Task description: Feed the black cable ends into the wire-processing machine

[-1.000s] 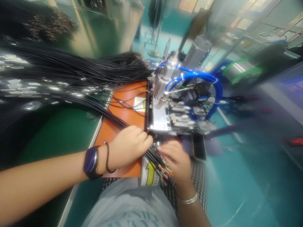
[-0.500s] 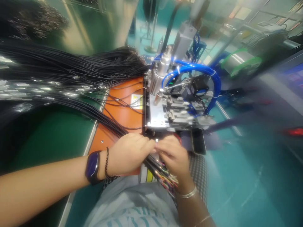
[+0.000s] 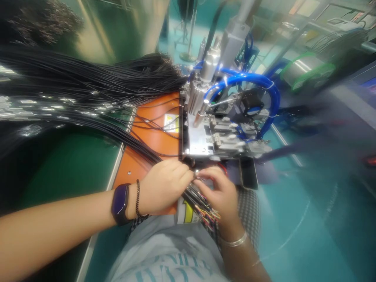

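My left hand point(image 3: 167, 178) is closed round a bundle of black cables point(image 3: 143, 150). The bundle runs in from the left and comes out below the fingers, ending in thin coloured wires point(image 3: 210, 213). My right hand point(image 3: 219, 190) is beside it, thumb and fingertips bent in a pinch at a small shiny metallic piece point(image 3: 196, 172). What that piece is, and whether it is joined to a cable, I cannot make out. Just beyond both hands stands a bench machine with a metal plate point(image 3: 198, 139), silver clamps point(image 3: 225, 139) and a copper-coloured post point(image 3: 199, 117).
Blue air hoses point(image 3: 272, 94) loop over the machine. A thick pile of black cables point(image 3: 126, 80) lies to the left across the orange base plate point(image 3: 158, 137). A dark phone point(image 3: 248, 172) is at the machine's right front. A green-rimmed spool point(image 3: 308, 70) stands farther right.
My right thumb and fingers have parted a little, and the shiny piece shows more clearly between them. My left hand stays on the cables. The view has shifted slightly.
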Demonstrator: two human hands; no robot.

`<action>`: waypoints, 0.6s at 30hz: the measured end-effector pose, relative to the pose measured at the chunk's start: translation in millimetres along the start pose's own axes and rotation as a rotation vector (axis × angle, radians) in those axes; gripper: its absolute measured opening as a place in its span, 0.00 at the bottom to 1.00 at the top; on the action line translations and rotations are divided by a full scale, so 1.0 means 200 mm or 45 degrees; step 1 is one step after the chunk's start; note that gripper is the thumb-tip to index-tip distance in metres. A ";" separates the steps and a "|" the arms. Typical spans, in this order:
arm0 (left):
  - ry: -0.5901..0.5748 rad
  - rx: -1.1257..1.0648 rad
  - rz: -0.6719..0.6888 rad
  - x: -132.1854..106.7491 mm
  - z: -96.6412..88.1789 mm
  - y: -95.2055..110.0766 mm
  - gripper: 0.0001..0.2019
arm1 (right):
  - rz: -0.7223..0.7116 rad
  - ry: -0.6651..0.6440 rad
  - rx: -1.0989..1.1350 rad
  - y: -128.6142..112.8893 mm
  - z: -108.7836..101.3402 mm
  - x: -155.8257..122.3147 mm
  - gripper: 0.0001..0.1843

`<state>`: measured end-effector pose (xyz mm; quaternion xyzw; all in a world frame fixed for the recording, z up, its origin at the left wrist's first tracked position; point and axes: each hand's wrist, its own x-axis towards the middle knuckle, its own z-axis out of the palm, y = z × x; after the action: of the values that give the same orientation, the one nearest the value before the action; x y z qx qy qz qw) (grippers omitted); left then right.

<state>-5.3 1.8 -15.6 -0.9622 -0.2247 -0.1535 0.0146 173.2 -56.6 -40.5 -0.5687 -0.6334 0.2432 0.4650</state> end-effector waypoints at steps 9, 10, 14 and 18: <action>0.049 0.003 -0.146 -0.01 0.02 0.01 0.06 | -0.261 0.120 -0.267 -0.03 -0.02 -0.06 0.07; 0.062 0.008 -0.152 -0.01 0.02 0.01 0.06 | -0.244 0.103 -0.276 -0.03 -0.01 -0.06 0.06; 0.103 0.009 -0.165 0.00 0.01 0.01 0.07 | 0.033 0.197 -0.194 -0.02 0.00 -0.04 0.01; 0.112 -0.001 -0.155 0.00 0.00 0.02 0.08 | 0.138 0.161 -0.063 -0.02 0.01 -0.03 0.02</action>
<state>-4.5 -1.2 -16.5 -0.9391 -0.2817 -0.1964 0.0146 168.5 -63.3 -40.4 -0.6276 -0.5771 0.2158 0.4759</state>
